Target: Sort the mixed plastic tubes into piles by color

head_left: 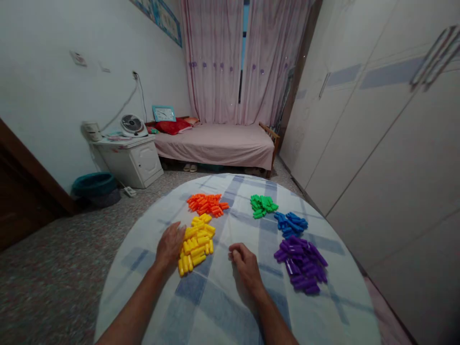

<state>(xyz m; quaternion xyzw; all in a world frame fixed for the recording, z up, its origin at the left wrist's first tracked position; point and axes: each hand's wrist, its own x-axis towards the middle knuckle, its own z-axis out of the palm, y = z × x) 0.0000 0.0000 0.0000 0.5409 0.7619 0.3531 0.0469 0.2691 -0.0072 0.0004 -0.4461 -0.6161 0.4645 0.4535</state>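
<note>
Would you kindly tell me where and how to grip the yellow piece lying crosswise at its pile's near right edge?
Probably across its middle, from above and the right: the yellow piece is short and rod-like, lying on its side, its right end pointing away from the yellow pile, toward the right hand's side.

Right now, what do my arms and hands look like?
Your left hand and right hand are ungloved. Both forearms are bare, with no sleeve, watch or bracelet in view. Thin rings would be too small to make out.
</note>
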